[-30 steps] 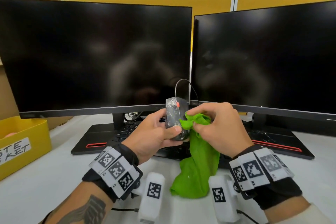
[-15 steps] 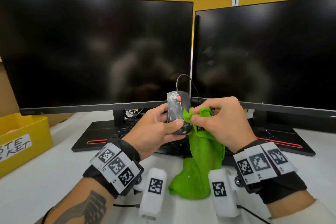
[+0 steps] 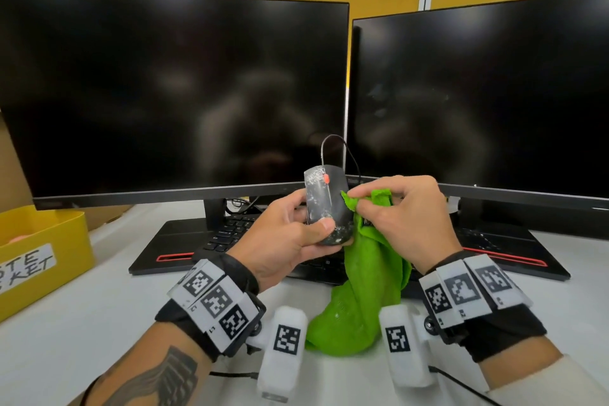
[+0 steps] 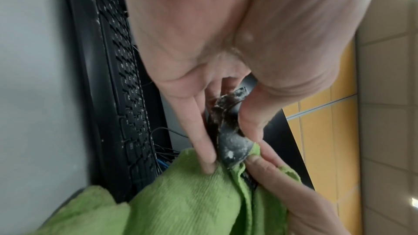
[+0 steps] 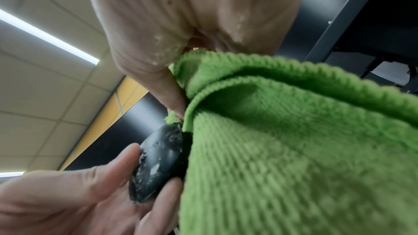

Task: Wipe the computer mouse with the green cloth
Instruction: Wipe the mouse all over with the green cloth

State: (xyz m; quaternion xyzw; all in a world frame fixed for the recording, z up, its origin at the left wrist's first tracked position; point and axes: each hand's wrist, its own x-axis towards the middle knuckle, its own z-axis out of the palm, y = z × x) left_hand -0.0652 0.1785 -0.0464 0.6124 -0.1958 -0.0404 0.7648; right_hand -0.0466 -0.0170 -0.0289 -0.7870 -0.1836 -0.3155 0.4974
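Between the two dark monitors, just below the middle of the head view, the left hand (image 3: 283, 241) holds the computer mouse (image 3: 324, 204) up off the desk, nose pointing to twelve o'clock, thumb curled over its lower back and fingers wrapped behind it. White smears speckle the mouse's black shell, thickest at its ten o'clock corner, and its cable (image 3: 336, 145) loops up from the nose toward one o'clock. At three o'clock from the mouse, the right hand (image 3: 408, 217) pinches a bunched corner of the green cloth (image 3: 365, 300) between thumb and curled fingers, the pinched corner touching the mouse's right edge. From that grip the cloth hangs toward six o'clock, its lower end lying on the white desk (image 3: 82, 323). Behind both hands lies a black keyboard (image 3: 230, 231). At nine o'clock sits a yellow bin (image 3: 49, 241) bearing a handwritten label.
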